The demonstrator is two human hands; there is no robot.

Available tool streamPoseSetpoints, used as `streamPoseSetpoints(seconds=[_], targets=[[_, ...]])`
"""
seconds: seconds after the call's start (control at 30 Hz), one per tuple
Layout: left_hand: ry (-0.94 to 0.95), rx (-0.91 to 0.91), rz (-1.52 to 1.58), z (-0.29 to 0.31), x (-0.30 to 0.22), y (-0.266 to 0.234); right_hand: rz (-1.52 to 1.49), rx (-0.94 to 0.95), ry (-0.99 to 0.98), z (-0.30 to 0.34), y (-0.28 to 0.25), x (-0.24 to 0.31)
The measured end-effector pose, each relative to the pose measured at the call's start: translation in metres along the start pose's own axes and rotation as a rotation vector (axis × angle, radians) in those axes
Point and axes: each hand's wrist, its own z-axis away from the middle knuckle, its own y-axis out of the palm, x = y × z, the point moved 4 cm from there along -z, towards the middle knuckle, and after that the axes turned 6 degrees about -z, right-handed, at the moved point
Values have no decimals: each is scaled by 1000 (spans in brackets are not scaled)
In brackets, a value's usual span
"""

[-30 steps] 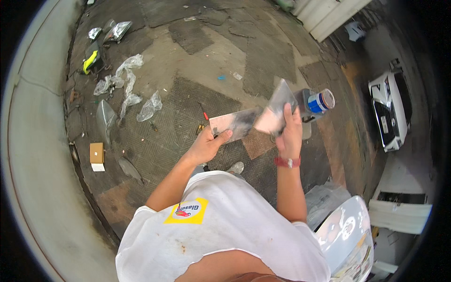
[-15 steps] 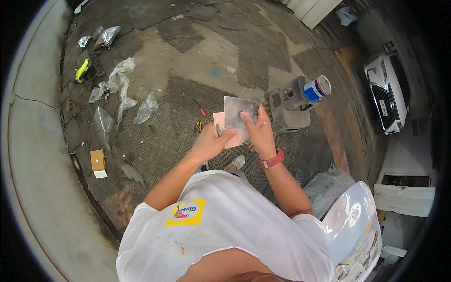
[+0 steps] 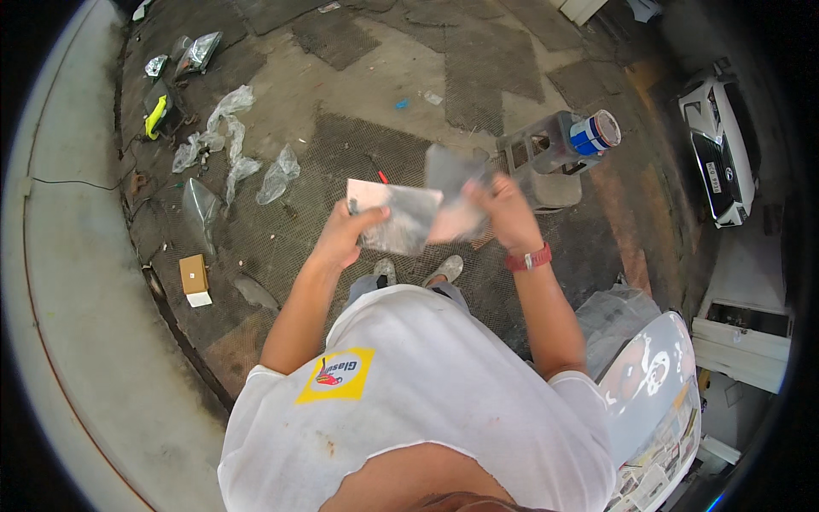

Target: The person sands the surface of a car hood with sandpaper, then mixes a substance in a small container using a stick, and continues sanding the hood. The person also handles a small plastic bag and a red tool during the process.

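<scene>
In front of my chest, my left hand [image 3: 340,237] is closed on a flat rectangular plate [image 3: 399,220], grey with pale pink paste smeared along its far side, like a putty spreader. The thumb presses on its top face. My right hand [image 3: 510,215], with a red watch on the wrist, grips a second thin plate [image 3: 450,175]. This one is smeared by motion; grey at its far part, pinkish nearer me. The two plates lie close side by side, their inner edges meeting or overlapping; contact between them is unclear.
A grey plastic step stool [image 3: 550,189] bears a blue-and-white can [image 3: 595,133] ahead right. Crumpled clear plastic [image 3: 280,175], a small cardboard box [image 3: 194,275] and car lamps [image 3: 198,55] lie leftward. A glossy white car panel [image 3: 644,367] stands close at my right.
The plates, stacked together before, have come apart. My left hand has drawn one leftward, while my right hand has moved right with the other. The view has shifted slightly.
</scene>
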Motion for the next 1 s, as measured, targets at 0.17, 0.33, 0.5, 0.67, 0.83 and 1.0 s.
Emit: streamPoseSetpoints(seconds=[0.17,0.33,0.5,0.67,0.83,1.0], targets=[[228,-426,-464,-2,-17,-10,800,170,-255,24,29,0],[421,-173,-748,-1,-11,13,852,21,-895,59,107,54],[174,63,-651,9,-10,48,1106,-24,-103,7,-1,-85],[170,160,-590,2,-1,47,557,-157,-148,40,-50,-93],[77,269,-740,-28,27,69,-38,-22,-56,18,-7,-57],[106,131,-692,-41,-4,78,154,3,-6,30,-29,-43]])
